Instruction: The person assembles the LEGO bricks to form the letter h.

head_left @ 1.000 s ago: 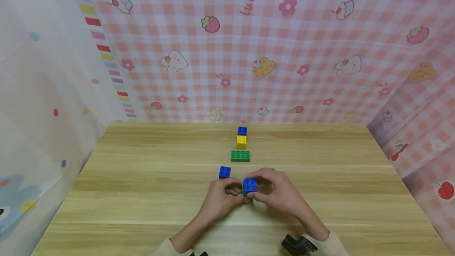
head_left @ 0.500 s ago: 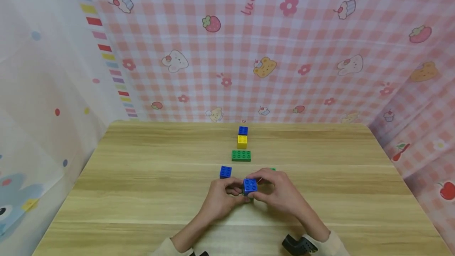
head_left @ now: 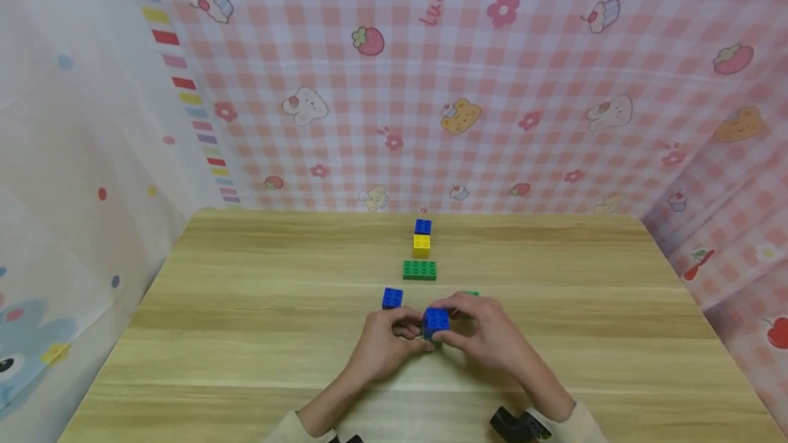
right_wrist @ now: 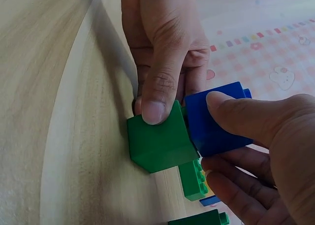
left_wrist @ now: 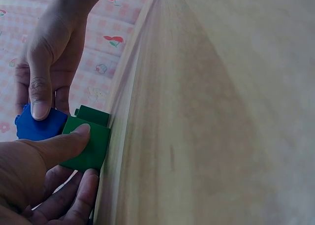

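Observation:
My left hand [head_left: 384, 347] pinches a green brick [right_wrist: 162, 139] between thumb and fingers, low over the wooden table. Held by the right hand [head_left: 486, 330] is a blue brick [head_left: 436, 322], its studs facing up in the head view. The blue brick meets the green one's studded side at a slight tilt; whether they are pressed fully together I cannot tell. From above, the blue brick hides most of the green. Just beyond the left hand's fingers stands another blue brick [head_left: 392, 298]. A further green brick [head_left: 472, 293] peeks out behind the right hand.
Farther back on the table [head_left: 246, 333] lies a long green brick [head_left: 420, 270]. Behind it a yellow brick [head_left: 421, 246] and a blue brick [head_left: 423, 226] stand in line. Patterned cloth [head_left: 394, 87] hangs along the back and sides.
The blue brick in the right hand has tipped slightly, showing more of its near side. Both hands keep nearly the same place; the head view has shifted a little.

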Tool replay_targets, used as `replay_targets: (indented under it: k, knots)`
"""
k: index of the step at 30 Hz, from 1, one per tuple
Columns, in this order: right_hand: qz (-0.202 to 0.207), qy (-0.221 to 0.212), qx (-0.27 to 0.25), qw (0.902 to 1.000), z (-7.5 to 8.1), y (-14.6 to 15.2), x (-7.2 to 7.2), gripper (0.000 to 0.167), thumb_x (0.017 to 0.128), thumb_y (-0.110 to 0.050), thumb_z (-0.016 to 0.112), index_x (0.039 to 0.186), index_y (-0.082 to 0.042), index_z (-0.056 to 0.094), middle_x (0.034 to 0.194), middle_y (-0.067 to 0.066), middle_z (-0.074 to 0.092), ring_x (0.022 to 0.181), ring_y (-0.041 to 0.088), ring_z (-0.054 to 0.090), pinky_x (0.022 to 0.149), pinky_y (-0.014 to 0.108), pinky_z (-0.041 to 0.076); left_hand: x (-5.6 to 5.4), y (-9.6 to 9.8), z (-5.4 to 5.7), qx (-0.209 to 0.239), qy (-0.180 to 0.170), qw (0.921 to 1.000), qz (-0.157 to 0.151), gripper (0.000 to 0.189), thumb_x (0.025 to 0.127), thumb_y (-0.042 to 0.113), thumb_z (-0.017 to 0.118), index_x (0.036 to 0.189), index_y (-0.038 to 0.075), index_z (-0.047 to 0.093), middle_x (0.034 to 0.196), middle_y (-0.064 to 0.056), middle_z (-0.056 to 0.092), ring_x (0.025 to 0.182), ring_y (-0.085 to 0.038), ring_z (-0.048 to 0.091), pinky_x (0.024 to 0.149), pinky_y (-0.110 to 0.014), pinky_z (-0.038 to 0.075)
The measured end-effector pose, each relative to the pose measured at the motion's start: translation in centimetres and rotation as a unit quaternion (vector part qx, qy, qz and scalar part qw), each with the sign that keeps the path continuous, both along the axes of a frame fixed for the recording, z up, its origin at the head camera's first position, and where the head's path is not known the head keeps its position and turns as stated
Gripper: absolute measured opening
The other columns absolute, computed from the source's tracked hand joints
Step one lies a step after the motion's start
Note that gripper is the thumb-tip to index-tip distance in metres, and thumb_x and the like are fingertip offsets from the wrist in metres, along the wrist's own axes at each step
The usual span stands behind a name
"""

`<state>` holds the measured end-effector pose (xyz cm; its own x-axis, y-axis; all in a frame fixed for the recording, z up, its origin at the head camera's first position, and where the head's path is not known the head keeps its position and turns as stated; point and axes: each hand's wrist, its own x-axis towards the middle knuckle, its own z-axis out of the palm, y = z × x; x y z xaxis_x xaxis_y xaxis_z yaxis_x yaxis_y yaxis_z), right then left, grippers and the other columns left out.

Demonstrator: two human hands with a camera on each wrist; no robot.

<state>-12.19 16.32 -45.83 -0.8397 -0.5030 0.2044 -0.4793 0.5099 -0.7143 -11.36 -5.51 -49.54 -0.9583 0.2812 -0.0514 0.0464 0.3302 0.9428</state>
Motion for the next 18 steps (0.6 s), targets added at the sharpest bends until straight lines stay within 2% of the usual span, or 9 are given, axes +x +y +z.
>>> replay_targets:
  k: [7, 12, 18]
  knots:
    - [0.007, 0.016, -0.002, 0.9998, -0.17, -0.09, 0.01, 0.032, 0.089, -0.023, 0.082, 0.119, -0.022, 0.072, 0.109, -0.010, 0.074, 0.098, 0.006, 0.070, 0.090, 0.036, 0.063, -0.05, 0.01, -0.17, 0.000, 0.000, 1.0000, 0.001, 0.032, 0.077, 0.015, 0.091, 0.106, 0.012, 0.077, 0.099, -0.001, 0.077, 0.086, -0.011, 0.070, 0.075, -0.017, 0.061]
    - [0.012, 0.044, 0.003, 0.9990, -0.26, -0.28, 0.04, 0.033, 0.089, -0.023, 0.081, 0.121, -0.021, 0.071, 0.107, -0.009, 0.073, 0.097, 0.007, 0.070, 0.089, 0.037, 0.063, -0.15, 0.03, -0.20, 0.000, 0.007, 1.0000, 0.001, 0.031, 0.078, 0.014, 0.091, 0.106, 0.012, 0.077, 0.099, 0.000, 0.077, 0.085, -0.011, 0.071, 0.075, -0.016, 0.061]
    - [-0.002, 0.048, 0.018, 0.9987, -0.45, -0.45, 0.13, 0.033, 0.089, -0.026, 0.081, 0.120, -0.022, 0.071, 0.106, -0.011, 0.072, 0.095, 0.006, 0.068, 0.087, 0.038, 0.062, -0.02, 0.05, -0.17, 0.000, 0.009, 1.0000, 0.001, 0.032, 0.078, 0.012, 0.090, 0.107, 0.011, 0.077, 0.100, -0.002, 0.077, 0.085, -0.011, 0.071, 0.075, -0.016, 0.061]
